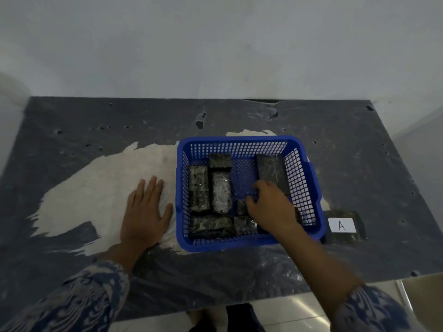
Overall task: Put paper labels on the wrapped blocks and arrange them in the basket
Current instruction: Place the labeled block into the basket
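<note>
We are leaning over a dark table [347,164] whose worn top is showing a big pale patch, and we are taking the blue basket [249,143] as our landmark. Our left hand [143,212] is lying flat and spread, palm down, on the pale patch just beside the basket's left wall, holding nothing. Our right hand [271,207] is reaching over the near rim into the basket, fingers curled downward over the wrapped blocks in its near right part; we cannot tell whether it is actually gripping one. Inside the basket, several dark wrapped blocks [199,188] are lying along the left wall and the near wall, and one long block [271,170] is lying toward the far right corner. Outside the basket, just beside its near right corner, another wrapped block [345,236] is lying on the table carrying a white paper label [341,225] marked with the letter A.
</note>
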